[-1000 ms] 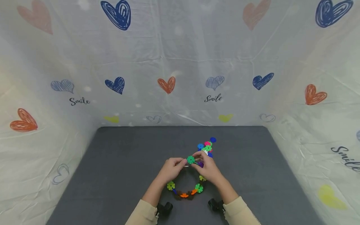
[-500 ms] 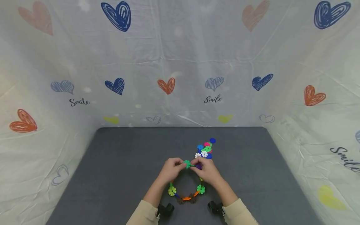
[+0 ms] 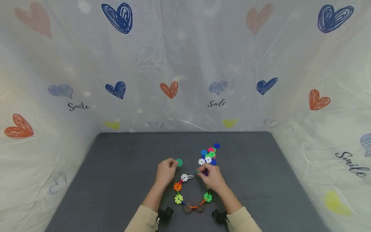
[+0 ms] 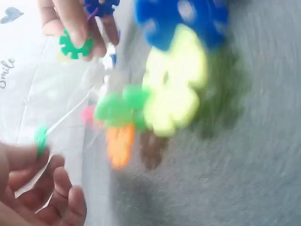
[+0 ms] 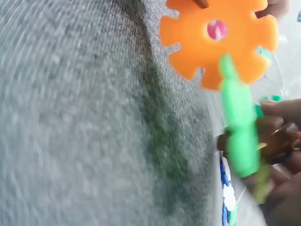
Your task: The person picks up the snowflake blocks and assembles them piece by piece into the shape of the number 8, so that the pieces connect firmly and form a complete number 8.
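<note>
My left hand (image 3: 166, 172), at the left above the table, pinches a green snowflake disc (image 3: 179, 162) between thumb and fingers. Across a gap, my right hand (image 3: 213, 176) pinches another green disc (image 4: 75, 44), seen edge-on in the head view. A dark purple-blue disc (image 4: 102, 5) shows at the right fingers in the left wrist view. Below both hands, a curved chain of interlocked discs lies on the table, with a white disc (image 3: 184, 177), an orange disc (image 3: 177, 186), a yellow disc (image 3: 178, 199) and a green disc (image 3: 207, 197). My right hand hides part of its right side.
Loose discs in blue, white, green and pink lie in a pile (image 3: 212, 154) just beyond my right hand. The dark grey table (image 3: 130, 154) meets a white curtain (image 3: 185, 64) printed with hearts at the back and sides. Black wrist cameras sit at both wrists.
My hands have come apart. The left has moved left with its green disc, uncovering the white end of the chain, while the right stays near its place, pinching a green disc.
</note>
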A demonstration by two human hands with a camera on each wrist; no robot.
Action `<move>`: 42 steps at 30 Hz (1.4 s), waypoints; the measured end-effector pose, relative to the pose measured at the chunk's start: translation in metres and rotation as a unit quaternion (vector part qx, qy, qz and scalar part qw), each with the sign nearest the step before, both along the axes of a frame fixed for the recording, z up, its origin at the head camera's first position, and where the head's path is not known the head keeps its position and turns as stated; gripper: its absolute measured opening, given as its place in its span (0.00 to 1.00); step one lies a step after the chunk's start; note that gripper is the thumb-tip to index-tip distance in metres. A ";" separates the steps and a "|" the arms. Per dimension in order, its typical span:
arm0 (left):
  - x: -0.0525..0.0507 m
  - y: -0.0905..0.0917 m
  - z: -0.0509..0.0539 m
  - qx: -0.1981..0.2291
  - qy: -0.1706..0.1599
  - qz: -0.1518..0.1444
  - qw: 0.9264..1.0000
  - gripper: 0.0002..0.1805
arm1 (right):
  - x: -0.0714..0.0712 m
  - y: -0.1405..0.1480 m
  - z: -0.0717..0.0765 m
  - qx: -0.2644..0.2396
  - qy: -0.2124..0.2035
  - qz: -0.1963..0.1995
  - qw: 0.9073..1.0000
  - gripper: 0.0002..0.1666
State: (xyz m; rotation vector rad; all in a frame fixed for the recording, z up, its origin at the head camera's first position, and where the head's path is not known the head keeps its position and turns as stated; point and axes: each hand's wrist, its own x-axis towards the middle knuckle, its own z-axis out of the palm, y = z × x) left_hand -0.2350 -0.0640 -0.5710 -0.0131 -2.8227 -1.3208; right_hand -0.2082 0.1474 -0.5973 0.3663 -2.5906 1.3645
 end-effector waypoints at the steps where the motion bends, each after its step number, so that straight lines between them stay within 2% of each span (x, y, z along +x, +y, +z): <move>1: -0.001 -0.002 0.000 -0.006 -0.002 -0.029 1.000 0.11 | 0.001 0.001 -0.001 0.013 -0.015 -0.003 1.000 0.10; 4: -0.002 -0.003 -0.003 -0.025 -0.012 -0.126 0.992 0.20 | 0.003 0.002 0.000 0.058 -0.050 0.002 0.997 0.09; 5: -0.002 -0.004 -0.005 -0.030 -0.020 -0.144 0.989 0.22 | 0.004 0.002 0.001 0.070 -0.058 0.007 0.996 0.11; 6: 0.000 -0.004 -0.006 -0.036 -0.028 -0.148 0.988 0.23 | 0.005 0.002 0.002 0.081 -0.063 0.013 0.995 0.14; 8: 0.002 -0.004 -0.007 -0.053 -0.037 -0.124 0.990 0.20 | 0.006 0.000 0.004 0.099 -0.057 0.029 0.993 0.17; 11: 0.008 -0.004 -0.007 -0.056 -0.081 -0.093 0.991 0.12 | 0.008 -0.004 0.006 0.124 -0.038 0.051 0.990 0.18; 14: 0.012 -0.004 -0.005 -0.040 -0.128 -0.101 0.986 0.13 | 0.009 -0.010 0.006 0.163 -0.010 0.061 0.985 0.12; 16: 0.015 -0.002 -0.005 -0.015 -0.155 -0.106 0.982 0.13 | 0.009 -0.013 0.007 0.186 0.013 0.063 0.980 0.07; 19: 0.018 -0.001 -0.006 0.034 -0.170 -0.099 0.980 0.13 | 0.007 -0.016 0.009 0.214 0.052 0.057 0.974 0.04; 23: 0.019 0.000 -0.006 0.089 -0.201 -0.111 0.969 0.13 | 0.007 -0.017 0.013 0.223 0.081 0.044 0.970 0.07; 26: 0.020 0.000 -0.005 0.105 -0.220 -0.119 0.963 0.13 | 0.010 -0.018 0.016 0.218 0.086 0.042 0.971 0.08; 32: 0.021 -0.002 -0.008 0.113 -0.225 -0.123 0.960 0.13 | 0.017 -0.013 0.014 0.208 0.090 0.047 0.973 0.10; 34: 0.021 -0.005 -0.009 0.121 -0.230 -0.113 0.959 0.12 | 0.016 -0.004 0.014 0.183 0.090 0.021 0.979 0.11; 36: 0.019 -0.008 -0.010 0.127 -0.225 -0.110 0.960 0.11 | 0.012 0.006 0.016 0.156 0.080 -0.026 0.984 0.11; 39: 0.016 -0.012 -0.011 0.138 -0.205 -0.106 0.963 0.11 | 0.003 0.019 0.018 0.128 0.026 -0.086 0.988 0.04; 40: 0.015 -0.013 -0.012 0.141 -0.197 -0.109 0.964 0.11 | -0.001 0.022 0.017 0.132 0.004 -0.093 0.987 0.05; 42: 0.014 -0.014 -0.014 0.153 -0.187 -0.108 0.964 0.11 | -0.005 0.023 0.014 0.145 -0.041 -0.095 0.984 0.16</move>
